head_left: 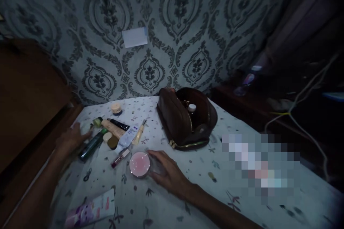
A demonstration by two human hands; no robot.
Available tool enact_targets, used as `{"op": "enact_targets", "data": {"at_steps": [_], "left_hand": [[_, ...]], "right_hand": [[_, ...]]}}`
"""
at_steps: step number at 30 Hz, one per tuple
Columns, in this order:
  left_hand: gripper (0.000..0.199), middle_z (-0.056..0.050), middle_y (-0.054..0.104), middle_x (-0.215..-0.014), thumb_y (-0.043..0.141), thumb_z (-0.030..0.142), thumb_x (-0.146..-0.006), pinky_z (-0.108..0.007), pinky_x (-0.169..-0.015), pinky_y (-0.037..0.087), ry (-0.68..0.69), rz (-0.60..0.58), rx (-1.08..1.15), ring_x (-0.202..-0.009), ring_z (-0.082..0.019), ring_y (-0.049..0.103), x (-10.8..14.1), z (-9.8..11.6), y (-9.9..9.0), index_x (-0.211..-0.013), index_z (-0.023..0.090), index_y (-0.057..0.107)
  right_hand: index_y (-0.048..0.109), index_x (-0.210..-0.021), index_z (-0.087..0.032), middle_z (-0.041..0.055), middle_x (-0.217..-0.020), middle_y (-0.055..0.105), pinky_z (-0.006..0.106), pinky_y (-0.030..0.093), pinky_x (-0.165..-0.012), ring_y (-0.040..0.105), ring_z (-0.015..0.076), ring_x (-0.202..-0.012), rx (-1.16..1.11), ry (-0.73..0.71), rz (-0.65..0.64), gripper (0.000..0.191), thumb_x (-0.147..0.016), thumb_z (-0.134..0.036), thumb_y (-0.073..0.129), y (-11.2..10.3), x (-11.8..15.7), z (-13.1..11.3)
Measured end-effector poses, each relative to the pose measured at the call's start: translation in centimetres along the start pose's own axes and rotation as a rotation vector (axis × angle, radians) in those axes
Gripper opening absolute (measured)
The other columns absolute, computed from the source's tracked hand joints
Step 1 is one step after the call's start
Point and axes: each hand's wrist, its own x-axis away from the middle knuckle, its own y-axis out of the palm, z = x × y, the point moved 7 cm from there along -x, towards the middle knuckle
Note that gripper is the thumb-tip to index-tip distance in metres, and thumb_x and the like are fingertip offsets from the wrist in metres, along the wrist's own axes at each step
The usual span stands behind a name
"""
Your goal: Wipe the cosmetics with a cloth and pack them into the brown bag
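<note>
Centrally: pink jar [139, 164], one, lying flat on the patterned cloth [188, 200], just left of the right hand [172, 175]. Grip of that hand: thumb and forefinger spread at the jar's near side; whether both touch, cannot tell. For a sound hold, the two are best set across the jar's widest part, low on the wall, and closed evenly, the smooth surface being likely to slip. Left hand [71, 139]: one, beside the green bottle [92, 145]; blurred, its grip cannot be told. Around the jar: slim plum-ended tube, one [120, 158]; round pieces, two, one cream [107, 137], one olive [113, 142]; lilac-white tube, one [128, 136]; beige tube, one [114, 128]; black tube, one [119, 124]. Farther out: cream jar, one [116, 108]; pink-white tube, one [91, 209]; brown bag, one, open [174, 118], white cap inside, one [191, 107].
</note>
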Motion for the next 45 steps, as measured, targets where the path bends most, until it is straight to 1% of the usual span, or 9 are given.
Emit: {"op": "enact_targets", "data": {"at_steps": [3, 6, 11, 15, 23, 28, 35, 42, 45], "left_hand": [[0.075, -0.024, 0.058, -0.122, 0.038, 0.068, -0.081, -0.049, -0.074, 0.051, -0.014, 0.167, 0.039, -0.108, -0.044, 0.058, 3.3, 2.0, -3.6, -0.134, 0.013, 0.042], [0.071, -0.016, 0.058, -0.125, 0.042, 0.065, -0.083, -0.044, -0.086, 0.05, 0.246, 0.269, 0.227, -0.111, -0.036, 0.058, 7.8, 7.3, -5.2, -0.135, 0.017, 0.042], [0.073, -0.011, 0.059, -0.119, 0.061, 0.052, -0.079, -0.035, -0.071, 0.053, 0.652, 0.336, 0.394, -0.103, -0.03, 0.06, 16.0, 16.8, -3.4, -0.144, 0.028, 0.035], [0.081, -0.012, 0.057, -0.12, 0.068, 0.042, -0.079, -0.038, -0.072, 0.053, 0.787, 0.36, 0.376, -0.107, -0.032, 0.056, 20.1, 21.1, -1.3, -0.147, 0.029, 0.027], [0.043, -0.011, 0.057, -0.127, 0.04, 0.03, -0.099, -0.039, -0.097, 0.049, 0.748, 0.209, 0.687, -0.117, -0.023, 0.055, 20.8, 20.6, 1.6, -0.141, 0.024, 0.032], [0.026, -0.01, 0.063, -0.113, 0.037, 0.022, -0.098, -0.038, -0.084, 0.053, 0.743, 0.207, 0.511, -0.108, -0.024, 0.06, 20.4, 19.7, 3.4, -0.12, 0.021, 0.051], [0.017, -0.007, 0.062, -0.101, 0.041, 0.022, -0.097, -0.034, -0.083, 0.051, 0.667, 0.313, 0.681, -0.096, -0.02, 0.061, 19.6, 18.6, 0.2, -0.105, 0.021, 0.056], [0.031, -0.007, 0.058, -0.1, 0.041, 0.021, -0.098, -0.027, -0.068, 0.049, 0.969, 0.46, 0.45, -0.094, -0.02, 0.057, 23.6, 23.8, -0.5, -0.124, 0.027, 0.055], [0.024, -0.009, 0.057, -0.099, 0.047, 0.021, -0.096, -0.026, -0.065, 0.048, 0.937, 0.592, 0.329, -0.093, -0.021, 0.055, 23.5, 24.3, 0.2, -0.116, 0.025, 0.059]], "right_hand": [[0.06, -0.123, -0.019, 0.0117, -0.123, 0.063, 0.04, 0.049, -0.096, 0.06, 0.0232, -0.109, -0.096, 0.08, 0.102, 0.042, -0.086, -0.04, 0.062, -1.1, -0.1, 0.3], [0.064, -0.116, -0.018, 0.0115, -0.116, 0.067, 0.039, 0.051, -0.092, 0.064, 0.0222, -0.101, -0.218, 0.112, 0.153, 0.037, -0.09, -0.043, 0.056, -1.9, -0.2, -0.2], [0.063, -0.121, -0.022, 0.0094, -0.115, 0.069, 0.037, 0.053, -0.089, 0.066, 0.0227, -0.102, -0.561, 0.12, 0.037, 0.045, -0.09, -0.053, 0.052, -1.3, 0.3, -2.2], [0.065, -0.118, -0.023, 0.0072, -0.108, 0.069, 0.036, 0.055, -0.085, 0.065, 0.0238, -0.099, -0.734, 0.18, 0.067, 0.052, -0.081, -0.061, 0.061, -1.0, 1.6, -1.9], [0.056, -0.129, -0.02, 0.0059, -0.09, 0.069, 0.028, 0.054, -0.059, 0.06, 0.0153, -0.067, -0.809, 0.33, 0.164, 0.058, -0.082, -0.054, 0.063, -1.7, 3.8, 0.9], [0.062, -0.117, -0.017, 0.0072, -0.097, 0.068, 0.03, 0.055, -0.066, 0.063, 0.0203, -0.082, -0.583, 0.284, 0.292, 0.048, -0.085, -0.053, 0.059, -3.8, 3.5, 0.9], [0.062, -0.111, -0.016, 0.0046, -0.088, 0.069, 0.03, 0.051, -0.073, 0.063, 0.0207, -0.081, -0.137, 0.121, 0.251, 0.036, -0.089, -0.043, 0.053, -4.2, 3.4, -0.5], [0.058, -0.071, -0.018, 0.005, -0.072, 0.061, 0.03, 0.047, -0.065, 0.056, 0.019, -0.067, 0.134, -0.029, 0.267, 0.011, -0.07, -0.015, 0.048, -3.7, 3.8, -1.2], [0.059, -0.073, -0.018, 0.0054, -0.072, 0.061, 0.03, 0.047, -0.064, 0.056, 0.0189, -0.067, 0.156, -0.041, 0.264, 0.018, -0.068, -0.011, 0.043, -3.7, 3.8, -1.1]]}}
